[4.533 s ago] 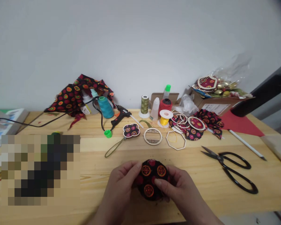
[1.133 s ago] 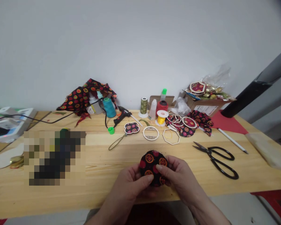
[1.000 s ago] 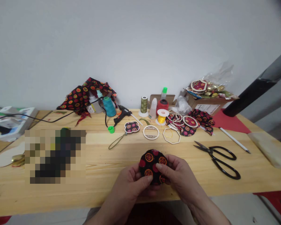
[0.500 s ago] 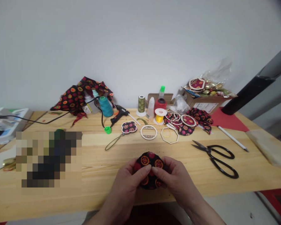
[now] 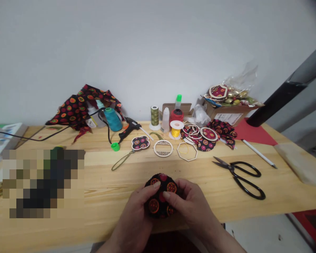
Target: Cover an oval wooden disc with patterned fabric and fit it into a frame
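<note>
A round piece of dark patterned fabric (image 5: 162, 196), printed with orange and red circles, is held near the table's front edge. My left hand (image 5: 139, 207) grips its left side, thumb lying on top and fingers hidden underneath. On the right side my right hand (image 5: 191, 202) pinches it, thumb pressed on the face near the middle. Beyond the hands lie a round wooden lattice frame (image 5: 163, 148), a wooden octagon ring (image 5: 187, 159) and a flower-shaped fabric pendant (image 5: 140, 143) with a cord loop.
Black-handled scissors (image 5: 235, 171) and a white pen (image 5: 259, 153) lie to the right. Behind stand a glue gun (image 5: 129, 128), a teal thread cone (image 5: 113, 119), a yellow thread spool (image 5: 176, 131) and a full cardboard box (image 5: 226, 114). A pixelated patch covers the left.
The fabric round and both hands have shifted slightly left and down. My left thumb has moved up toward the fabric's upper edge, apart from the right thumb. The view has shifted slightly.
</note>
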Tool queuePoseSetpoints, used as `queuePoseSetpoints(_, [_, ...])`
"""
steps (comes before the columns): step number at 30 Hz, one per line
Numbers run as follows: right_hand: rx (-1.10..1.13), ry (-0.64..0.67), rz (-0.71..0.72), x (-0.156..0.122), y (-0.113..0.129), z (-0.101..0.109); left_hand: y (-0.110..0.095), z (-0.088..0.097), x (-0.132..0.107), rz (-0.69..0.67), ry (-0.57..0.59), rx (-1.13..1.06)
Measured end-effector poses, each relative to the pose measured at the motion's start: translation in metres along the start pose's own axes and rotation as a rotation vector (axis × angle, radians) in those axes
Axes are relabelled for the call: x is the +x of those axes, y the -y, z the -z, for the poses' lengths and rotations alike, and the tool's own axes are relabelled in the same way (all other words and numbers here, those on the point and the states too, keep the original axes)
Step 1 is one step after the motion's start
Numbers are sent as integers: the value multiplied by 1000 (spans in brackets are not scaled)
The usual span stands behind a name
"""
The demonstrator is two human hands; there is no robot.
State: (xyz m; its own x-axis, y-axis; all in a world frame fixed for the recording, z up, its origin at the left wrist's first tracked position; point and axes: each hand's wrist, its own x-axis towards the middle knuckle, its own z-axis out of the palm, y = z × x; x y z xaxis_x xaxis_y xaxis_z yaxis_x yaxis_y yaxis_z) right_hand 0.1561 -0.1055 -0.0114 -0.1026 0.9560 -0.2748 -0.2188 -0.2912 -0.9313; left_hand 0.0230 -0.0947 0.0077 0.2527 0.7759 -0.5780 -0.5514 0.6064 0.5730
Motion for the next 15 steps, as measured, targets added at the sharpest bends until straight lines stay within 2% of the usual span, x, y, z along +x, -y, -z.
queuePoseSetpoints(5, [-112, -19, 23, 1, -1, -5, -3, -2, 6, -8, 16, 106])
queuePoseSetpoints(8, [-404, -42, 126, -6, 9, 13, -10, -2, 10, -8, 1, 136])
queuePoseSetpoints(10, [-801, -283, 252, -13, 19, 47, -15, 0, 13, 14, -4, 137])
queuePoseSetpoints(12, [-1206, -559, 368, -20, 27, 95, -18, 2, 15, 35, -6, 131])
queuePoseSetpoints(13, [-1387, -635, 374, -23, 30, 121, -20, 4, 15, 39, -1, 128])
queuePoseSetpoints(15, [-1607, -658, 357, -25, 31, 168, -21, 6, 17, 41, -7, 124])
